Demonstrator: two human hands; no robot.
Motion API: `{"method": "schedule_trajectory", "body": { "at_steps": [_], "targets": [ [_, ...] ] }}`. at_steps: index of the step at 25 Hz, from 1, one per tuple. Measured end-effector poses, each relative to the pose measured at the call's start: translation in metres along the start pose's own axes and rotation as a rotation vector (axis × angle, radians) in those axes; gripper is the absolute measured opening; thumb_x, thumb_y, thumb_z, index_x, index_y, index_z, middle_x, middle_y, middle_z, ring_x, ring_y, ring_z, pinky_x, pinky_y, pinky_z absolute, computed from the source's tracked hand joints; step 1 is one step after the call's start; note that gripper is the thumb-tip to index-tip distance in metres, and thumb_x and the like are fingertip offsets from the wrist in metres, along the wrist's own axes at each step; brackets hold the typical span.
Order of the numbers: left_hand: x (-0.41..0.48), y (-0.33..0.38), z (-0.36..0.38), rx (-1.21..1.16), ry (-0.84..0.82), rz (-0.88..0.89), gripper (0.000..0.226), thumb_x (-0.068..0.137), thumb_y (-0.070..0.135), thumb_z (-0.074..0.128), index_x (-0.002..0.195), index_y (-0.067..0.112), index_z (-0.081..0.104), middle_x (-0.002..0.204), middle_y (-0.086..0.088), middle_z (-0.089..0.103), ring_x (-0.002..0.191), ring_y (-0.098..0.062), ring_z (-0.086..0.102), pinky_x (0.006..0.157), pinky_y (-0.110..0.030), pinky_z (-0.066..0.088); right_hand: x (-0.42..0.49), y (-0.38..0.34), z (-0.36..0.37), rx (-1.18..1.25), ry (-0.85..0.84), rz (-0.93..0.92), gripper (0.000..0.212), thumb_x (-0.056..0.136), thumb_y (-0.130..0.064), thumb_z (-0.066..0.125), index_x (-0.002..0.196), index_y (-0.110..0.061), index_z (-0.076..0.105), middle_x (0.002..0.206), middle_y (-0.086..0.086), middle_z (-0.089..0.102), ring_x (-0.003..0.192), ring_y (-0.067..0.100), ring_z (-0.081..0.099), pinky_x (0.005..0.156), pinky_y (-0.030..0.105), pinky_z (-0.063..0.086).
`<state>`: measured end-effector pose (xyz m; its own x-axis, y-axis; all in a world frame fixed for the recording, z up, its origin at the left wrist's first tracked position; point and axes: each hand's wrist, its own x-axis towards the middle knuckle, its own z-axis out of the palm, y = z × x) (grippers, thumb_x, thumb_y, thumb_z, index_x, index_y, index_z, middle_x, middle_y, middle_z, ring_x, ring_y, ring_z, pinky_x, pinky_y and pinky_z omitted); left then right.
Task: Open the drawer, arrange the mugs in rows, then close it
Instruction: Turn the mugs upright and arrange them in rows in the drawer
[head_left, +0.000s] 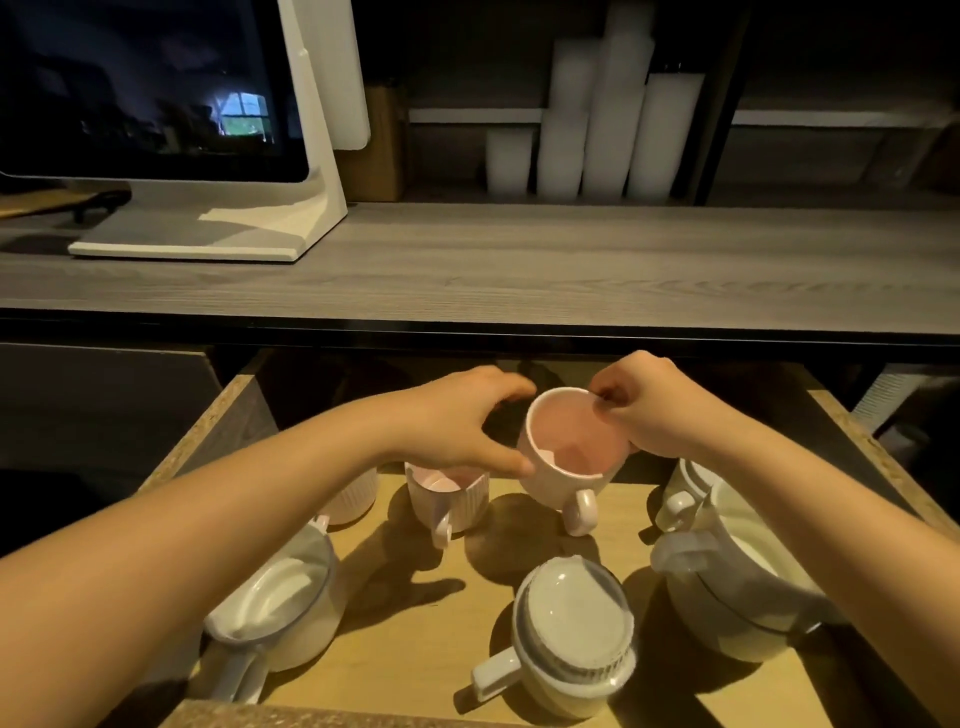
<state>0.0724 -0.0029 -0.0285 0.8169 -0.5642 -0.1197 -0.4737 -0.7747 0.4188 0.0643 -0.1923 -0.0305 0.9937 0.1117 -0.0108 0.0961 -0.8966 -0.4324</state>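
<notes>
Left arm: bare, reaching from lower left toward frame centre.
Left hand (467, 421): palm down, fingers curled, thumb extended right.
Right arm: bare, entering from lower right.
Right hand (649, 410): fingers bent in a pinch at centre.

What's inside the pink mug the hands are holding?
The pink mug looks empty: just its pink inner wall with some shadow. The right hand covers part of the rim there; the left hand touches its outside.
</notes>
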Motion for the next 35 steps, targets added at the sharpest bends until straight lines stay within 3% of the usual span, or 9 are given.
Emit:
{"method": "schedule_trajectory", "body": {
  "at_steps": [3,6,13,19,21,25,31,35],
  "targets": [
    [0.010,-0.015,0.014,0.293,-0.139,-0.182,0.084,0.078,0.043,0.069,0.145,0.024,0.023,0.150,0.000,0.029,0.132,-0.023,0.036,0.104,-0.033,0.036,0.006,0.010,0.009,-0.077,-0.023,0.039,0.023,0.090,-0.007,0.055,0.110,-0.004,0.065,0.090,0.008,0.060,0.080,0.022,0.061,0.059,0.021,0.050],
    [0.013,-0.028,0.028,0.449,-0.194,-0.258,0.092,0.074,0.044,0.072,0.146,0.025,0.017,0.150,-0.001,0.030,0.133,-0.026,0.034,0.108,-0.040,0.031,0.009,0.015,0.021,-0.128,-0.035,0.048,0.026,0.089,-0.006,0.056,0.114,-0.005,0.064,0.105,0.014,0.065,0.091,0.026,0.064,0.074,0.029,0.053],
    [0.008,-0.049,0.043,0.455,-0.105,-0.230,0.100,0.067,0.044,0.077,0.144,0.031,0.016,0.145,0.002,0.035,0.128,-0.024,0.038,0.105,-0.041,0.034,0.020,0.030,0.036,-0.137,-0.212,0.070,0.025,0.090,-0.009,0.055,0.114,-0.008,0.064,0.109,0.014,0.065,0.089,0.026,0.066,0.070,0.028,0.058],
    [0.010,-0.060,0.048,0.338,0.015,-0.181,0.084,0.073,0.042,0.072,0.142,0.031,0.024,0.139,0.002,0.041,0.119,-0.020,0.047,0.092,-0.036,0.049,0.023,0.031,0.041,-0.162,-0.234,0.120,0.028,0.093,-0.017,0.051,0.118,-0.008,0.060,0.112,0.014,0.065,0.091,0.027,0.066,0.069,0.027,0.056],
    [0.010,-0.062,0.048,0.315,0.044,-0.166,0.081,0.073,0.043,0.071,0.140,0.031,0.027,0.137,0.003,0.043,0.117,-0.019,0.048,0.089,-0.035,0.051,0.021,0.025,0.039,-0.189,-0.236,0.107,0.036,0.091,-0.029,0.054,0.124,-0.013,0.055,0.117,0.011,0.064,0.097,0.026,0.064,0.074,0.027,0.054],
    [0.010,-0.063,0.046,0.293,0.075,-0.149,0.079,0.073,0.043,0.071,0.139,0.031,0.031,0.136,0.003,0.045,0.117,-0.019,0.049,0.088,-0.035,0.051,0.009,0.015,0.042,-0.273,-0.412,0.071,0.073,0.077,-0.043,0.068,0.139,-0.025,0.035,0.131,0.002,0.051,0.113,0.024,0.055,0.083,0.028,0.049],
    [0.012,-0.066,0.049,0.228,0.134,-0.146,0.075,0.073,0.041,0.071,0.138,0.030,0.034,0.132,0.003,0.046,0.115,-0.017,0.048,0.084,-0.032,0.052,0.010,0.012,0.048,-0.278,-0.215,0.022,0.066,0.070,-0.044,0.074,0.128,-0.021,0.049,0.117,0.001,0.059,0.091,0.016,0.056,0.072,0.022,0.050],
    [0.013,-0.068,0.052,0.219,0.166,-0.149,0.076,0.073,0.041,0.071,0.138,0.029,0.034,0.131,0.003,0.046,0.115,-0.017,0.047,0.081,-0.029,0.050,0.013,0.009,0.050,-0.275,-0.161,0.008,0.063,0.072,-0.043,0.073,0.127,-0.021,0.052,0.118,0.002,0.060,0.095,0.018,0.058,0.076,0.025,0.052]
  ]
}}
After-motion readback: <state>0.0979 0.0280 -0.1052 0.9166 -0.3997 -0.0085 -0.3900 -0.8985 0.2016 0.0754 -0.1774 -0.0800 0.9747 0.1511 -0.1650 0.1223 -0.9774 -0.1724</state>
